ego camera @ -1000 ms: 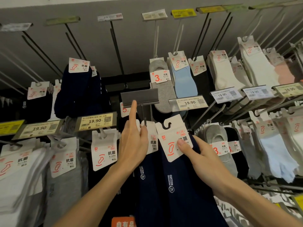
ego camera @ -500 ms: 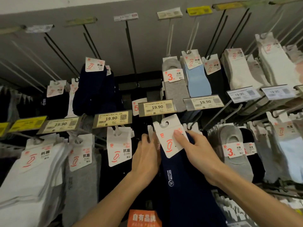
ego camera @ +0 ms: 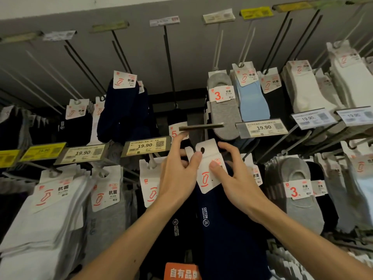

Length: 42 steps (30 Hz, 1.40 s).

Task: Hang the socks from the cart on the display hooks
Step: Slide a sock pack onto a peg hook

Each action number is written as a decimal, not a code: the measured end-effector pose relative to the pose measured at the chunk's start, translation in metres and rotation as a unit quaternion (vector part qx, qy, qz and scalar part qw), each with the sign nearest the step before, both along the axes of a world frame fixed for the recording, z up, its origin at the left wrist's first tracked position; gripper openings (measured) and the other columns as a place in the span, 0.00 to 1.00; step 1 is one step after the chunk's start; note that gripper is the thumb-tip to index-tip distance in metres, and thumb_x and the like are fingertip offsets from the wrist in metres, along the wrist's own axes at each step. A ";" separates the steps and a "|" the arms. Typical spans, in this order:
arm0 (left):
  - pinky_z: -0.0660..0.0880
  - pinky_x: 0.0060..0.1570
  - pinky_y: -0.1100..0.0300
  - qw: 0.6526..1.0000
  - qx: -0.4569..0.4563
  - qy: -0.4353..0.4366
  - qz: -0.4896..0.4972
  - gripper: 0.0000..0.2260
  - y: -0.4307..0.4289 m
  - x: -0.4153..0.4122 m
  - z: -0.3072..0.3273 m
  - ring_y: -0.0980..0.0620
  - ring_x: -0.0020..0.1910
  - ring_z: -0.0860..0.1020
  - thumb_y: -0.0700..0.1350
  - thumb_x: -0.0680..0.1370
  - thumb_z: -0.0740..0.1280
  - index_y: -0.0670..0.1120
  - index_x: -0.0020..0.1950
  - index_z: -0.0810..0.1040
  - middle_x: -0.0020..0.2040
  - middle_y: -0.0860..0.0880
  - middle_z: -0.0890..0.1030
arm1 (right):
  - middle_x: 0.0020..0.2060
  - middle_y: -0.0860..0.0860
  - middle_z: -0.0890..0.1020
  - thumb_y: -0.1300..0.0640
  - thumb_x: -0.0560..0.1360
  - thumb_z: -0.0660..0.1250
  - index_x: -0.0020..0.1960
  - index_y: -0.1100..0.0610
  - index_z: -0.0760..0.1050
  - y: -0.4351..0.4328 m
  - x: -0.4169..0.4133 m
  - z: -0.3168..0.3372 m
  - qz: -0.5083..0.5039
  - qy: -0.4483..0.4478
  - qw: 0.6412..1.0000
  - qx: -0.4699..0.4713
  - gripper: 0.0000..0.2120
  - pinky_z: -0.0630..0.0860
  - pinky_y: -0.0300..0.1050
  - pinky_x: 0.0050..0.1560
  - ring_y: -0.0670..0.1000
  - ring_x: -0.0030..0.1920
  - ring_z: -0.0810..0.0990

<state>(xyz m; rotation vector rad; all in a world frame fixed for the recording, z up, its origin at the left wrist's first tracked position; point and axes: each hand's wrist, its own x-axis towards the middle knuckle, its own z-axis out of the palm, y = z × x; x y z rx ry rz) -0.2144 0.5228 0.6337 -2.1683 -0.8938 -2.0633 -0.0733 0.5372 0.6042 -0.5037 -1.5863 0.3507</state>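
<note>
So, your left hand (ego camera: 177, 178) and right hand (ego camera: 236, 178) both pinch the sock card (ego camera: 205, 178); line its hole up just under the price tag (ego camera: 201, 126), then push straight.

sock pack (ego camera: 210, 174) between left hand (ego camera: 177, 176), right hand (ego camera: 238, 178)

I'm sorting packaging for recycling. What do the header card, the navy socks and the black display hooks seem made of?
Header card: thin matte white cardboard, judging by its punched hanging hole and red print. Navy socks: soft knit fabric, probably cotton, as their white print reads COTTON. Black display hooks: thin straight rods, likely painted metal.
</note>
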 end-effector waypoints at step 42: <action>0.71 0.66 0.43 0.931 -0.176 0.272 0.165 0.42 0.046 -0.016 -0.095 0.41 0.69 0.70 0.38 0.72 0.76 0.58 0.76 0.53 0.75 0.47 0.61 | 0.70 0.58 0.61 0.56 0.72 0.77 0.77 0.46 0.54 0.044 0.000 -0.074 -0.231 -0.286 0.929 -0.037 0.43 0.72 0.57 0.67 0.63 0.68 0.70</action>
